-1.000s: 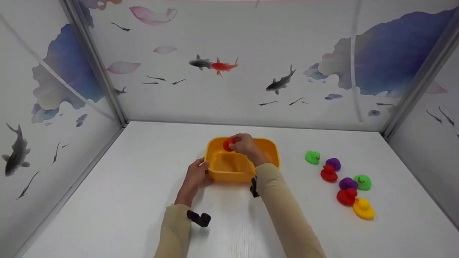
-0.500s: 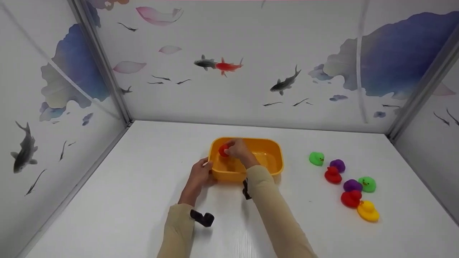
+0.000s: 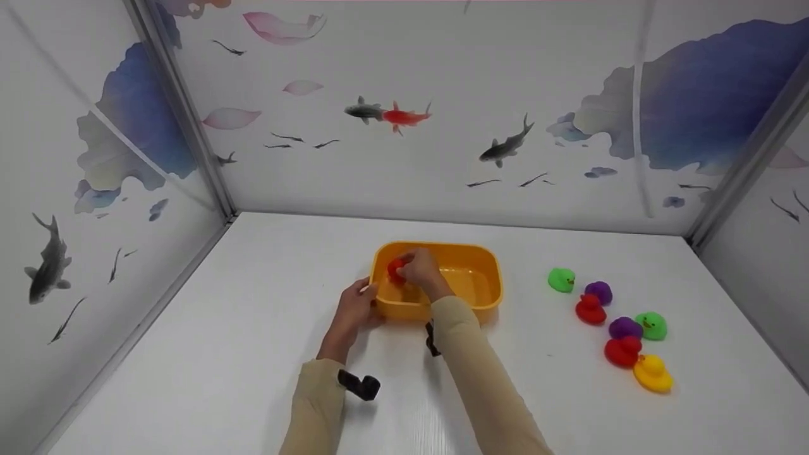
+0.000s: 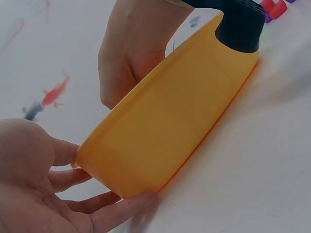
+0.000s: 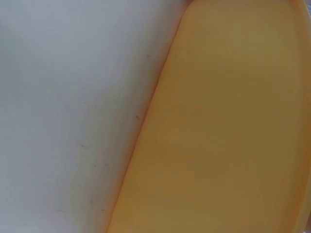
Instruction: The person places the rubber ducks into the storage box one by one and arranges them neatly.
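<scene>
A yellow-orange plastic basin [image 3: 471, 303] stands on the white table. Within its left half, my right hand [image 3: 420, 268] pinches a red rubber duck [image 3: 396, 272], partly covered by the fingers. My left hand [image 3: 355, 306] holds the basin's left side, thumb at the rim and fingers along the outer wall. From the left wrist, the left hand [image 4: 53, 189] shows palm and fingers at the basin's corner, while the right hand [image 4: 138, 53] reaches down behind the rim. The right wrist view has the basin's outer wall [image 5: 214, 126] but neither hand nor duck.
To the basin's right lie several rubber ducks: green [image 3: 561, 280], purple [image 3: 599, 292], red [image 3: 590, 309] and yellow [image 3: 653, 374] among them. Printed wall panels [image 3: 442, 158] enclose the table's back and sides. A black wrist camera [image 4: 238, 24] overlaps the basin.
My right hand has moved left and lower into the basin with the red duck. The left hand keeps its hold on the basin's side, and the head view has shifted slightly.
</scene>
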A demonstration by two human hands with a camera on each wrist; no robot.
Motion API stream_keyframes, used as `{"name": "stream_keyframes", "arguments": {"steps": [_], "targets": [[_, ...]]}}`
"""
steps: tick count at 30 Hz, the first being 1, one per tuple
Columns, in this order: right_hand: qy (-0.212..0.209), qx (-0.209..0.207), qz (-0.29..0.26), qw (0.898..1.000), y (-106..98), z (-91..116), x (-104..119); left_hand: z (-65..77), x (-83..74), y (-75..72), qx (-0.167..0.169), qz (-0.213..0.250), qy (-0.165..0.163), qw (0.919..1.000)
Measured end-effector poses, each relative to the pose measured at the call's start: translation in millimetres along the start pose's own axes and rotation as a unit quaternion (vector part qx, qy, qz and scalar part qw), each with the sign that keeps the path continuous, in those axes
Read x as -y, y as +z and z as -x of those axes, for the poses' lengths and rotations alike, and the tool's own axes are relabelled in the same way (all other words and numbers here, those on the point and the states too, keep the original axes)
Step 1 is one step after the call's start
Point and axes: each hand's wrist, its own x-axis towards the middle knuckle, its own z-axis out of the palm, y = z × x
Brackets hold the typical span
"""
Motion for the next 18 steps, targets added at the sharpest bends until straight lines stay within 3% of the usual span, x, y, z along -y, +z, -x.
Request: {"name": "stream_keyframes", "arguments": {"steps": [7, 18], "targets": [[0.014, 0.016, -0.008, 1.0, -2.2, 2.8, -4.1, 0.3, -0.6, 0.6, 0.001, -0.008, 0.014, 0.9999], [-0.03, 0.015, -0.006, 0.999, -17.9, 12.3, 2.5, 1.5, 1.7, -1.9, -0.002, -0.01, 0.021, 0.9997]]}}
